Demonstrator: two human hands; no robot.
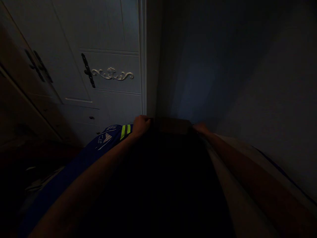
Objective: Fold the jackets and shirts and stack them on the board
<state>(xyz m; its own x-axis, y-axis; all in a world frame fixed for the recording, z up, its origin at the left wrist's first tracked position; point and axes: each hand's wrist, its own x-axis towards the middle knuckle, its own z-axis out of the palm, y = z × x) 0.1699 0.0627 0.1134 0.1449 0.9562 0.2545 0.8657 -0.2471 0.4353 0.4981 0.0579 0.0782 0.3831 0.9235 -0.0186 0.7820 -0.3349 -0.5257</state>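
The view is very dim. A black cloth [170, 185] spreads between my two hands and down toward me; its exact kind is lost in the dark. My left hand [141, 125] is closed at its upper left corner. On the other side, my right hand [201, 128] grips near the upper right corner, its fingers partly lost in shadow. Under my left forearm lies a blue garment [109, 138] with yellow-green stripes and pale lettering. Just beyond the black cloth, between the hands, shows a brown block-like shape [174, 126] that I cannot identify.
A white wardrobe [116, 105] with dark handles and a carved scroll stands ahead on the left. A plain wall [247, 82] rises at the right. Pale fabric [235, 142] with a dark blue edge lies beneath my right forearm. Dim striped cloth [42, 181] is at lower left.
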